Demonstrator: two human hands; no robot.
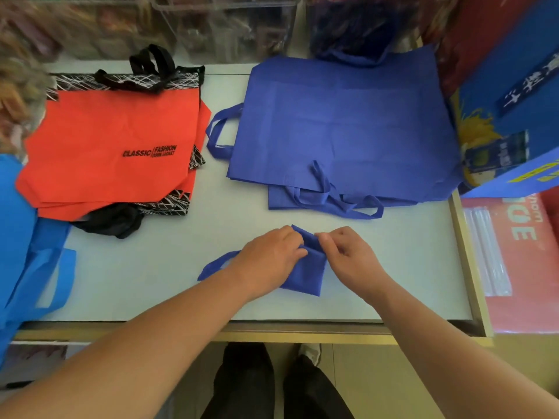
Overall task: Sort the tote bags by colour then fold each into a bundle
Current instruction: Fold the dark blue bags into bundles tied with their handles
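A small folded dark blue tote bag [307,272] lies near the table's front edge, one handle loop sticking out to the left. My left hand [269,258] grips its upper left part. My right hand [348,249] pinches its top right edge. Behind it lies a stack of flat dark blue tote bags [341,128] with loose handles. On the left sits a stack of orange tote bags [112,146] with black patterned trim and black handles.
The pale table [151,267] has a metal rim at front and right. A light blue tote bag [36,267] hangs over the left edge. Blue and red packaging [514,116] stands at the right. Clear containers line the back.
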